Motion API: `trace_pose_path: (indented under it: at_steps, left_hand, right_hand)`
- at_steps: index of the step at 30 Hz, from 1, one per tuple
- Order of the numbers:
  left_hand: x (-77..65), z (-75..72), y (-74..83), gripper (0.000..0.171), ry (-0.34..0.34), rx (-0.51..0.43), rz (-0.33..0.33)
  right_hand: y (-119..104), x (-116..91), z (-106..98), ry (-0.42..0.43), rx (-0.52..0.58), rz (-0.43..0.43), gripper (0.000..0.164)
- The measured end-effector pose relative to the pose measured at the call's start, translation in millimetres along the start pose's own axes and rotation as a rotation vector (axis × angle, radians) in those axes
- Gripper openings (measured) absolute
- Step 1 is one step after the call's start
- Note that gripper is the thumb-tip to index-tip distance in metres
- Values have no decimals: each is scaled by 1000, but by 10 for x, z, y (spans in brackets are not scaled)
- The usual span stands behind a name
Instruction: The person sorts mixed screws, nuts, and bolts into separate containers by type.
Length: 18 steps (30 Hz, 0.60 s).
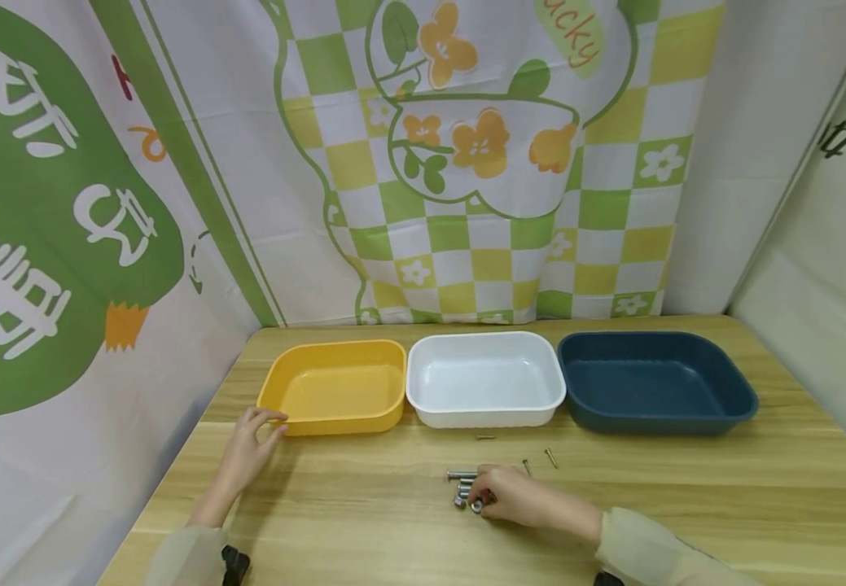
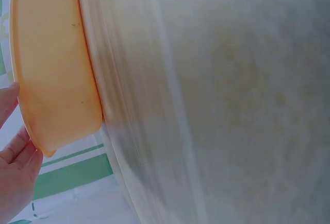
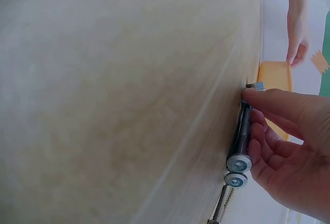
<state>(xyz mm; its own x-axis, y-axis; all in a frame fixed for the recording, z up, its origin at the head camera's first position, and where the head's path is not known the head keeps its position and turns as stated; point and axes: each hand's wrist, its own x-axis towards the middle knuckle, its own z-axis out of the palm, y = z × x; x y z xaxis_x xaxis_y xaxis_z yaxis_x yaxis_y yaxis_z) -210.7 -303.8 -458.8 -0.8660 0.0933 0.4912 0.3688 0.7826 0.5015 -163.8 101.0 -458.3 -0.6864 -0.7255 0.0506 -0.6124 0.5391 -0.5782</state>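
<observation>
My left hand [image 1: 247,448] grips the front left corner of the yellow tray [image 1: 345,426], with fingers on its rim and the thumb on the outer wall. The left wrist view shows the thumb and fingertips on either side of that corner. My right hand [image 1: 514,495] is low over the table with fingers curled at a small cluster of metal bolts [image 1: 462,474]. In the right wrist view, thumb and fingers pinch at a dark bolt [image 3: 240,149] with a shiny socket head. A hex-shaped metal piece [image 3: 256,86] sits by the thumb tip. The fingers partly hide the cluster.
A white tray [image 1: 486,418] stands beside the yellow one, and a dark blue tray [image 1: 657,424] to its right. Small brass-coloured screws [image 1: 551,458] lie scattered between the trays and my right hand. Patterned cloth [image 1: 466,268] hangs behind the wooden table [image 1: 364,505].
</observation>
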Motion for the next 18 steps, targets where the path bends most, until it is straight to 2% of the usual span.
trace_pose_path:
  at_steps: [10, 18]
  left_hand:
    - [17, 3, 10, 13, -24, -3, -35]
    - [23, 22, -13, 12, -10, 9, -23]
  right_hand:
    - [-14, 14, 14, 24, -30, -3, 13]
    - [-27, 56, -30, 32, 37, 43, 16]
